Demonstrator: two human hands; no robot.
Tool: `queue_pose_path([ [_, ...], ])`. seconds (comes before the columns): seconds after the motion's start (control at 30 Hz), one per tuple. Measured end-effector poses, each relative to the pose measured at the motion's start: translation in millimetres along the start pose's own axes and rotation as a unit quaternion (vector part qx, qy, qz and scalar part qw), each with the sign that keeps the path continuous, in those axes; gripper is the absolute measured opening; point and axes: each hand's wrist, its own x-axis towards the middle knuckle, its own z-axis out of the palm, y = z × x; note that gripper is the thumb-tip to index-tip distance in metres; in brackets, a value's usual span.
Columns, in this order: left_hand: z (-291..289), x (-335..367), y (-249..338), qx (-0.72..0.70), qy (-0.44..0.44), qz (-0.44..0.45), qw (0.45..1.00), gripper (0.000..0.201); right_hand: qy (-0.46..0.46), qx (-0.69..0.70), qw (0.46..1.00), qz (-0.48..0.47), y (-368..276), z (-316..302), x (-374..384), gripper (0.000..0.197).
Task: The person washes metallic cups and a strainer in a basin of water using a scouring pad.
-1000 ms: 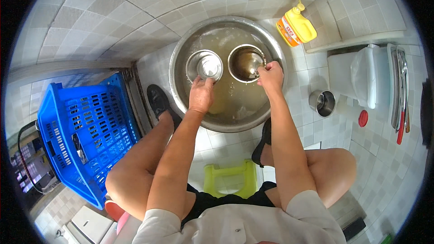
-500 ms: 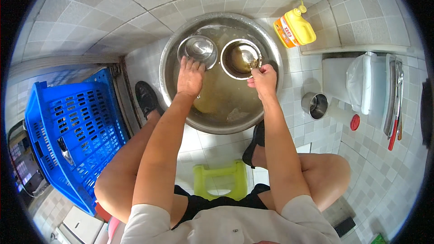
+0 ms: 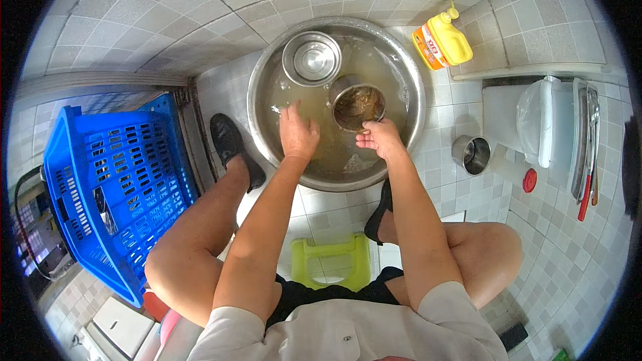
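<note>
A wide metal tub of cloudy water stands in front of me. My right hand pinches the near rim of a round steel pot, which is tilted toward me in the tub; murky brownish water and bits show inside it. My left hand is at the water's surface left of the pot, fingers apart and partly in the water, holding nothing I can see. Beyond it, near the tub's far side, a shiny steel bowl sits in the water, touched by neither hand.
A yellow pump bottle stands beyond the tub at right. A steel cup stands on the right, near red-handled knives in a rack. A blue plastic basket is at left; a green stool is between my legs.
My left hand has come off the steel bowl and moved nearer to me. The bowl has shifted toward the tub's far side. My right hand has tipped the pot toward me.
</note>
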Motion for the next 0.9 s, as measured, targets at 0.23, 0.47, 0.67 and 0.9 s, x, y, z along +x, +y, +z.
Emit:
queue_pose_path([
  [0.23,27.5,-18.3,-47.3,-0.026,-0.163,-0.138,0.977,0.052,0.006,0.063,0.998,-0.009,35.0,7.9,23.0,0.034],
  [0.47,25.7,-20.3,-54.1,-0.070,-0.156,-0.104,0.980,0.056,0.055,-0.046,0.995,-0.072,36.7,25.7,43.1,0.017],
  [0.67,31.4,1.1,-40.1,-0.486,-0.200,-0.340,0.779,0.056,0.147,-0.236,0.928,-0.247,48.7,9.2,70.0,0.011],
  [0.9,27.2,5.0,-53.0,-0.573,-0.236,-0.415,0.666,0.058,0.125,-0.431,0.853,-0.266,15.5,40.4,27.7,0.027],
])
